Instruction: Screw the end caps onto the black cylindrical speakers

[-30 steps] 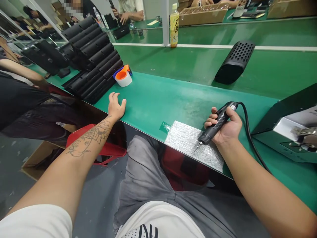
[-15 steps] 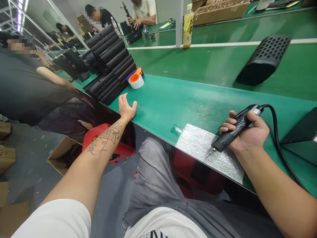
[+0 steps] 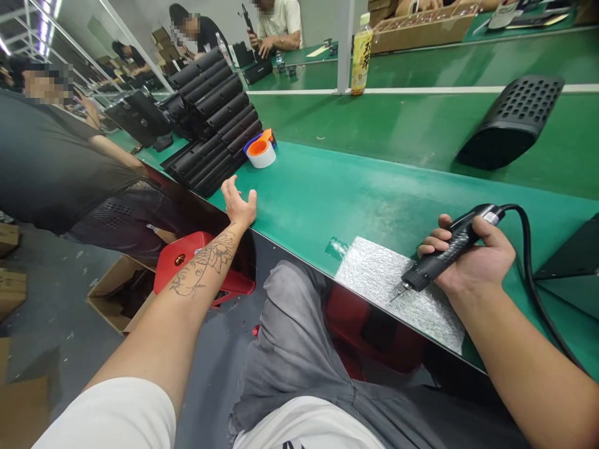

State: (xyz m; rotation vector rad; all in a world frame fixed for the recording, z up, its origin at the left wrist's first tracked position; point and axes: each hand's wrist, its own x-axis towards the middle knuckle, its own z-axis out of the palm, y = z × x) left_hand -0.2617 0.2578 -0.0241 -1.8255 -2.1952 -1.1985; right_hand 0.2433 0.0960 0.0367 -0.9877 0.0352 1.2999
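My right hand [image 3: 477, 259] is closed around a black corded electric screwdriver [image 3: 437, 259], its bit pointing down and left above a silvery wrapped pad [image 3: 374, 274] at the table's front edge. Fingers apart and holding nothing, my left hand [image 3: 239, 202] rests at the edge of the green table [image 3: 322, 193]. Just beyond it stands a stack of black ribbed housings [image 3: 219, 118]. A roll of white tape on an orange and blue holder [image 3: 261, 149] sits beside that stack.
A black perforated housing [image 3: 515, 121] lies at the right, and a yellow drink bottle [image 3: 360, 56] stands by a post. A person [image 3: 60, 162] is close on my left. Below are a red stool [image 3: 180, 255] and an open carton [image 3: 107, 299]. Other people work farther back.
The view has shifted slightly, so most things sit a little farther right and lower. My left hand stays by the table edge, and my right hand still grips the electric screwdriver.
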